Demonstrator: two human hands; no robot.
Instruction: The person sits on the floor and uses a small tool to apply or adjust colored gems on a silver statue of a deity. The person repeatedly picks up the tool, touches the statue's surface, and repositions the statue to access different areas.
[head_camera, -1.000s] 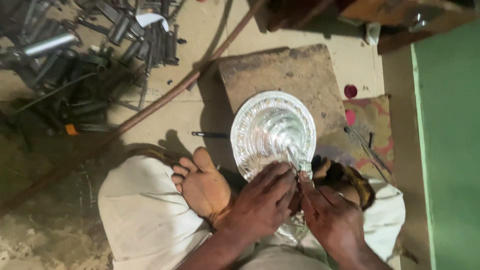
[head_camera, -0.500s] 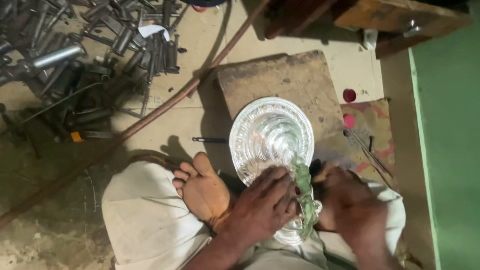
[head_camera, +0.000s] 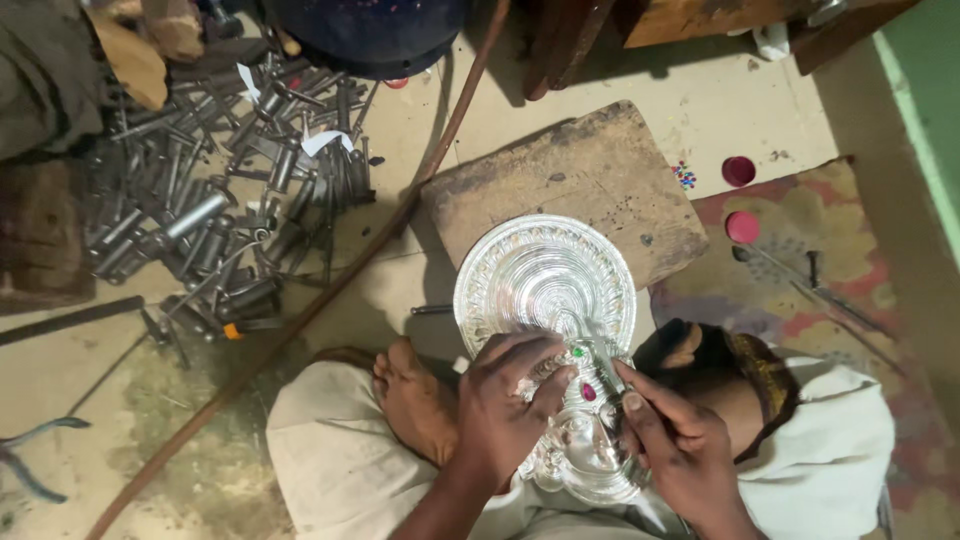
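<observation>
Between both hands, a silver embossed piece (head_camera: 548, 300) rests on the lap.
The left hand (head_camera: 510, 410) curls its fingers over its lower part beside green and red stones; the right hand (head_camera: 680, 450) pinches a thin tool, thumb pressed against the metal.

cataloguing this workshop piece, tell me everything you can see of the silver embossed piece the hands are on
The silver embossed piece looks like thin, shiny beaten metal. Its upper part is a round disc of concentric ridged rings with a patterned border; below it narrows into a domed, figure-like section set with a green stone and a red stone. It lies face up, its top on a worn wooden block, its lower end over the person's lap. The left hand covers its lower left; the right hand touches its right edge.
</observation>
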